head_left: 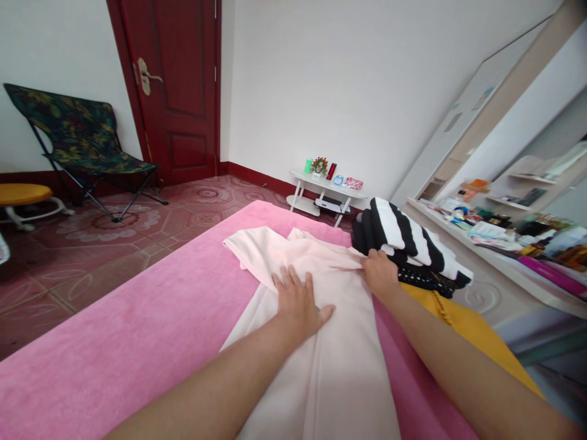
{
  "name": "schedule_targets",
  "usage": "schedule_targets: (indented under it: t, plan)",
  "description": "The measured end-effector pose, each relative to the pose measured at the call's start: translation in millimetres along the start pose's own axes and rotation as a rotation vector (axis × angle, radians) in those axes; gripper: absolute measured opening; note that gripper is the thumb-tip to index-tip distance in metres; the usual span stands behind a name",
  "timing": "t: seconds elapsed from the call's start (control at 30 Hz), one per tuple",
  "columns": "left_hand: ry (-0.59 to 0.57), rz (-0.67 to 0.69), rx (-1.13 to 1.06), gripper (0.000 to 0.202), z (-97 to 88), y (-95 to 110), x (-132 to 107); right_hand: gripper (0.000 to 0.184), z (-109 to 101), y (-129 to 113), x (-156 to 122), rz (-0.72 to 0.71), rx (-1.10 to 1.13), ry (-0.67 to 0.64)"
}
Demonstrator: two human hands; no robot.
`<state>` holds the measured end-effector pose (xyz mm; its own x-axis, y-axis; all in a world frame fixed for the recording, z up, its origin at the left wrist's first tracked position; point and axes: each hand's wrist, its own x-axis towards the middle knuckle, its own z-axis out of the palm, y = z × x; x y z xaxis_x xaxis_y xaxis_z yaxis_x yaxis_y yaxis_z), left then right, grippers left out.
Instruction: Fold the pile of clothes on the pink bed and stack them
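A pale pink short-sleeved dress (343,342) lies lengthwise on the pink bed cover (151,330), its top end away from me. My left hand (300,299) rests flat on the upper part of the dress, fingers spread. My right hand (380,272) is closed on the garment's right edge near the sleeve and pulls the cloth into small creases. On the left, one sleeve (252,247) spreads out over the cover. The lower end of the dress runs out of view beneath my arms.
Folded black-and-white striped clothes (413,238) are stacked right of my right hand, beside a yellow garment (477,330). A cluttered dresser (504,256) stands along the right. Beyond the bed are a small white table (316,180), a red door (174,79) and a folding chair (77,131).
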<state>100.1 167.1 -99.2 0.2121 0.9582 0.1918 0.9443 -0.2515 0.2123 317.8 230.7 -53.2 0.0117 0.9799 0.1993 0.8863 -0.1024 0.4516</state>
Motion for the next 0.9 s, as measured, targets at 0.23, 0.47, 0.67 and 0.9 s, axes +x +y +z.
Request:
schedule_targets:
  t: [0.23,0.47,0.67,0.9]
  plan:
    - [0.000,-0.012,-0.006,0.094,-0.1,1,0,0.031,5,-24,17,0.199,0.183,0.096]
    - [0.003,-0.012,-0.031,0.093,-2.1,1,0,0.042,28,-49,3,0.187,0.401,0.163]
    - [0.008,-0.009,-0.031,0.092,-1.8,0,-1,0.031,12,-54,-28,0.117,0.397,0.266]
    - [0.012,-0.003,-0.017,0.092,1.2,0,0,0.057,41,-58,4,0.038,0.489,-0.159]
